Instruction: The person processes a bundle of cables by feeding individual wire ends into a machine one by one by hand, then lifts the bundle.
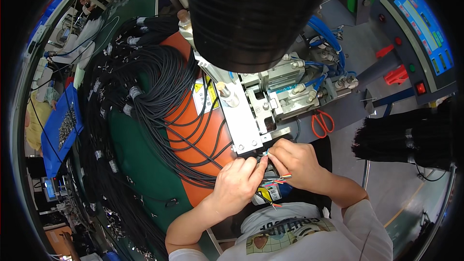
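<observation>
- The thin coloured wires (276, 180) were pinched by the closed left hand (238, 183), just below the metal machine (251, 125).
- They were gripped by the curled right hand (296, 160) too.
- Wires are best held straight and steady.

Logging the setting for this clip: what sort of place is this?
Most likely a cable or wire-harness assembly line in a factory. Bundles of black cables cover the green bench, a pneumatic press machine stands before the person, and both hands feed coloured wires at it.

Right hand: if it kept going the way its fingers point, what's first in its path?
Likely the left hand: the right hand points left at the coloured wires both pinch, fingertips nearly meeting. Depth unclear.
</observation>
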`<state>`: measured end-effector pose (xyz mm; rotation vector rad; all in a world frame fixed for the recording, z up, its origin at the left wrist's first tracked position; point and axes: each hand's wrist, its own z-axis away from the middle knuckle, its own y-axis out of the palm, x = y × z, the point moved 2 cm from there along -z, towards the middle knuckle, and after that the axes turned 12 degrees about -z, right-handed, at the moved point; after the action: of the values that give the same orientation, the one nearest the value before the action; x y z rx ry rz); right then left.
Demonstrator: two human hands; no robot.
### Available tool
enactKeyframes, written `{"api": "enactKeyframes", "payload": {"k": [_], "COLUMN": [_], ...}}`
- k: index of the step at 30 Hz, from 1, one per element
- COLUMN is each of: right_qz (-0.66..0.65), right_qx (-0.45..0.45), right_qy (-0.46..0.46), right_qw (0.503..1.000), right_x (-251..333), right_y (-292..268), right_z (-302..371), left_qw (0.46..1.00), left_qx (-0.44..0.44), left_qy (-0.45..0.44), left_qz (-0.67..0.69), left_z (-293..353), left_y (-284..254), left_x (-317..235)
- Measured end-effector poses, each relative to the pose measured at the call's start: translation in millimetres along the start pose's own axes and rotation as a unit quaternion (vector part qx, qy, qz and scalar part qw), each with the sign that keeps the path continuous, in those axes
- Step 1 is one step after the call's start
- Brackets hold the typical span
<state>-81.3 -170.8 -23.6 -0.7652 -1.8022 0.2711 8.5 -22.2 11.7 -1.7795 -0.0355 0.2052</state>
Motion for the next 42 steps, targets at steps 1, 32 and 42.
{"api": "enactKeyframes", "payload": {"k": [1,32,42], "right_qz": [0.002,-0.303,-0.653], "right_qx": [0.005,0.034,0.03], "right_qy": [-0.002,0.137,0.258], "right_qw": [1.0,0.942,0.711], "right_x": [1,3,-15], "right_y": [-1,-7,1], "right_z": [-1,10,11], "left_qw": [1.0,0.984,0.956], "left_qx": [0.001,-0.106,-0.109], "left_qy": [0.0,-0.136,-0.135], "left_qz": [0.0,0.04,0.238], "left_z": [-1,27,9], "left_y": [-1,11,1], "left_x": [0,19,7]}}
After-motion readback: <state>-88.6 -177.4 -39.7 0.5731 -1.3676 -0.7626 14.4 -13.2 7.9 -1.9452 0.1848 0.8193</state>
